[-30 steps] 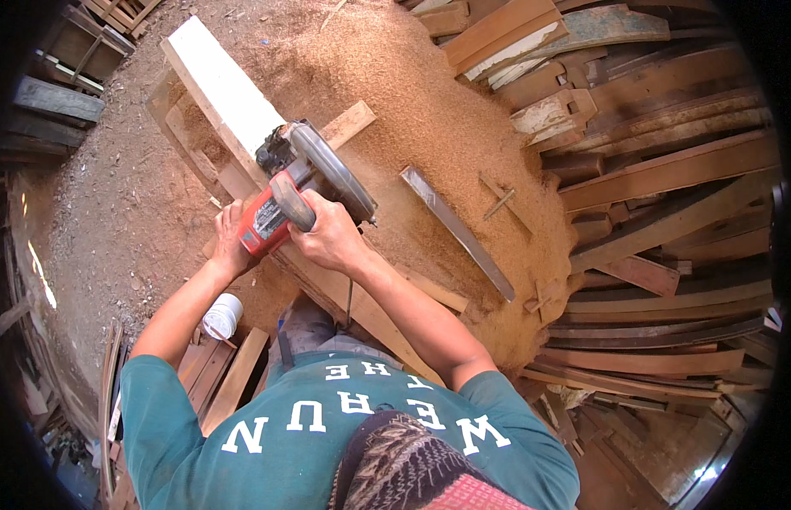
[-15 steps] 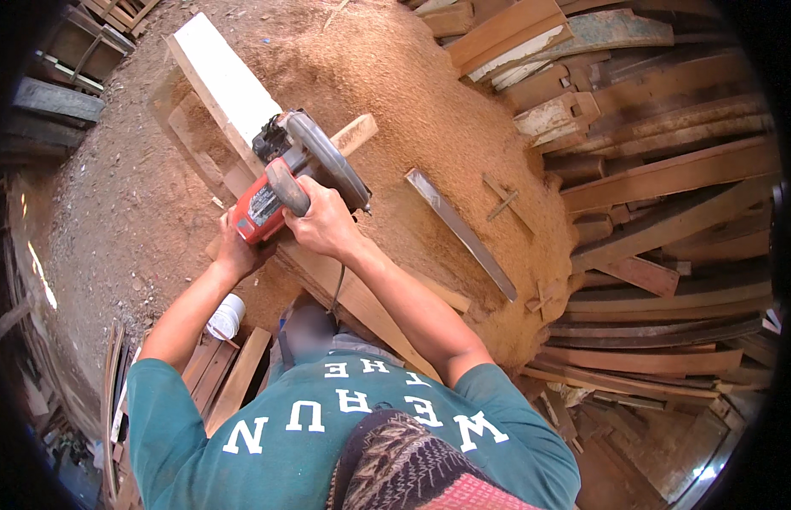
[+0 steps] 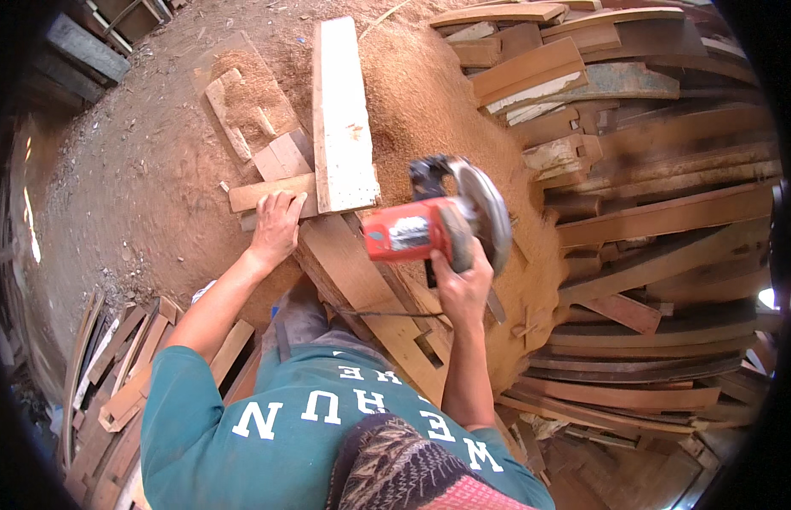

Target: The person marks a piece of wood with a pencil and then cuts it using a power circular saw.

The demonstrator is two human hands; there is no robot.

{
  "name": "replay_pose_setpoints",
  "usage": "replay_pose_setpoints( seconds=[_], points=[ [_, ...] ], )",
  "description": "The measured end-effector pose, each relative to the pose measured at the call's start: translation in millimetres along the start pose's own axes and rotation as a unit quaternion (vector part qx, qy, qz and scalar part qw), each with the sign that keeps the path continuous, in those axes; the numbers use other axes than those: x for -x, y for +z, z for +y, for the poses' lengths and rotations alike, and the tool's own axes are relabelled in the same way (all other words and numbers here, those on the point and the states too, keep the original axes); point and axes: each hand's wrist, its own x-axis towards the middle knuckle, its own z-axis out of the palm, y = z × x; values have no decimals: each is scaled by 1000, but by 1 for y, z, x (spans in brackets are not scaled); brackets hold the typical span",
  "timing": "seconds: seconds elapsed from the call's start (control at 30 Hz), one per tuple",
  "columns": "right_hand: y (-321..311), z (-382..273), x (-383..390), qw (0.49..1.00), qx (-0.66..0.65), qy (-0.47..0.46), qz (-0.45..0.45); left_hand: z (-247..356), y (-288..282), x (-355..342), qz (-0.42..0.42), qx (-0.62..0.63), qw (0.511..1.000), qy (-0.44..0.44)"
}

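My right hand [image 3: 466,287] grips the handle of a red circular saw [image 3: 408,231] with a grey blade guard. The saw is held off the wood, right of a thick timber beam [image 3: 344,110] with a white upper face, and is slightly blurred. My left hand [image 3: 276,225] has its fingers curled over a short wood block [image 3: 258,192] lying against the beam's near end. Below that end, a long brown plank [image 3: 349,272] slants toward my legs. The saw's dark cord [image 3: 387,314] runs across the plank.
Curved and straight timber offcuts [image 3: 668,204] are piled along the right. More wooden pieces [image 3: 128,399] lie at the lower left. Sawdust [image 3: 412,93] covers the ground around the beam, with loose wood scraps [image 3: 230,119] beyond my left hand.
The saw has come away from the beam and moved right in my right hand. My left hand has let go of the saw and is now on the wood block. The beam appears turned.
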Motion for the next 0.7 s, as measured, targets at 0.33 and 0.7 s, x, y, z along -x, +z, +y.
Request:
replay_pose_setpoints(
  seconds=[0.33, 0.7],
  points=[
    [-60, 15, 55, 986, -125, 39, 98, 16, -25, 7, -107, 287, 951, -48],
    [-51, -61, 80, 996, -53, -40, 64, 53, -135, 132, 188, 452, 854, -178]
  ],
)
